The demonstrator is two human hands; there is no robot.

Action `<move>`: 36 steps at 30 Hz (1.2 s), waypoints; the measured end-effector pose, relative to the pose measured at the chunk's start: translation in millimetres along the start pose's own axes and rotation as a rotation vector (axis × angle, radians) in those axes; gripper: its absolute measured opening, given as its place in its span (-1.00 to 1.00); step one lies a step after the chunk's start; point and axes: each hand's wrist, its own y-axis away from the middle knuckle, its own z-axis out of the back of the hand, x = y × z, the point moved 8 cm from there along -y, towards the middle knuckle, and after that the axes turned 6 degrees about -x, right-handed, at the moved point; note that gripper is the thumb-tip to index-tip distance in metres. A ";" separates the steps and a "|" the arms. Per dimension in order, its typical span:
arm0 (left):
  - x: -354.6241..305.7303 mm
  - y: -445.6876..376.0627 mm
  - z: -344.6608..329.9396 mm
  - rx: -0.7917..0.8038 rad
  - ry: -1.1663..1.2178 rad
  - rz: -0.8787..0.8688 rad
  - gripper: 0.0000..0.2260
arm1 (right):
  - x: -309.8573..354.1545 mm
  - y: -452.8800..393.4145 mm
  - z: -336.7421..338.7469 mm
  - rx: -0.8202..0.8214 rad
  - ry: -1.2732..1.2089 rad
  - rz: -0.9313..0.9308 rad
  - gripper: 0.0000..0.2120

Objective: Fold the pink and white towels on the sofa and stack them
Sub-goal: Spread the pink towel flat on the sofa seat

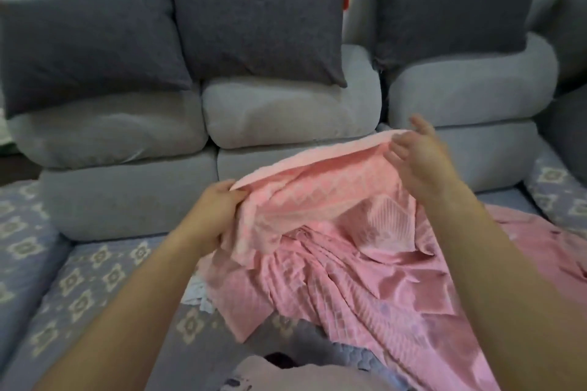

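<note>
Pink towel (pixel 333 232), one, gripped by two hands.

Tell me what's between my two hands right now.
In the head view, the towel's raised edge spans from the left hand to the right hand; nothing else lies there.
</note>
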 end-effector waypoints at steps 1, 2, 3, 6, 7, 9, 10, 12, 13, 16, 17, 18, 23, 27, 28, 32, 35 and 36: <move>-17.8 3.4 -8.0 0.017 0.161 0.025 -0.86 | -3.8 12.3 -7.2 0.077 0.140 0.056 -0.40; -29.6 4.7 -16.9 0.033 0.302 0.086 -0.84 | -10.2 32.0 -15.7 0.168 0.274 0.118 -0.37; -35.9 6.9 -28.1 0.046 0.412 0.172 -0.81 | -24.3 57.7 -25.2 0.282 0.375 0.150 -0.36; -47.5 19.5 -60.5 0.046 0.589 0.335 -0.80 | -78.8 150.8 -51.9 0.652 0.433 0.069 -0.32; -52.2 25.1 -72.6 0.066 0.623 0.355 -0.80 | -86.4 168.8 -55.1 0.667 0.416 0.068 -0.29; -66.0 40.6 -95.7 0.161 0.683 0.349 -0.80 | -79.8 172.2 -51.8 0.555 0.274 0.127 -0.38; -75.9 50.4 -106.0 0.238 0.703 0.319 -0.79 | -69.1 164.1 -47.5 0.473 0.240 0.169 -0.44; -95.3 62.0 -120.3 0.384 0.634 0.156 -0.73 | -40.5 147.1 -38.3 0.309 0.344 0.245 -0.56; -106.1 64.5 -122.7 0.427 0.576 0.035 -0.72 | -32.9 136.0 -30.1 0.232 0.388 0.234 -0.63; -121.8 59.9 -114.5 0.397 0.416 -0.328 -0.74 | -16.9 106.4 -15.4 0.087 0.357 0.104 -0.84; -119.4 60.1 -111.9 0.393 0.359 -0.425 -0.68 | -10.3 101.1 -13.1 0.077 0.335 0.066 -0.92; -106.8 60.5 -113.9 0.403 0.283 -0.471 -0.58 | -0.8 100.5 -13.6 0.092 0.300 0.060 -0.96; 17.2 50.8 -148.8 0.297 -0.219 -0.321 -0.62 | 59.5 111.7 -22.4 0.198 0.016 0.193 -0.83; 79.8 28.2 -107.9 -0.146 -0.536 -0.203 -0.85 | 116.4 101.5 -24.4 0.137 -0.240 0.185 -0.76; 92.4 29.0 -89.9 -0.211 -0.559 -0.117 -0.83 | 131.8 98.1 -21.3 0.119 -0.304 0.213 -0.76; 146.2 36.7 -57.4 -0.082 -0.466 0.291 -0.81 | 149.0 75.5 -12.8 0.031 -0.405 0.257 -0.80; 118.8 92.8 -78.9 0.361 0.031 0.578 -0.83 | 127.6 50.3 -25.5 0.031 -0.292 0.187 -0.77; 96.7 101.6 -76.3 0.448 0.180 0.547 -0.85 | 119.5 41.5 -31.2 0.037 -0.297 0.142 -0.75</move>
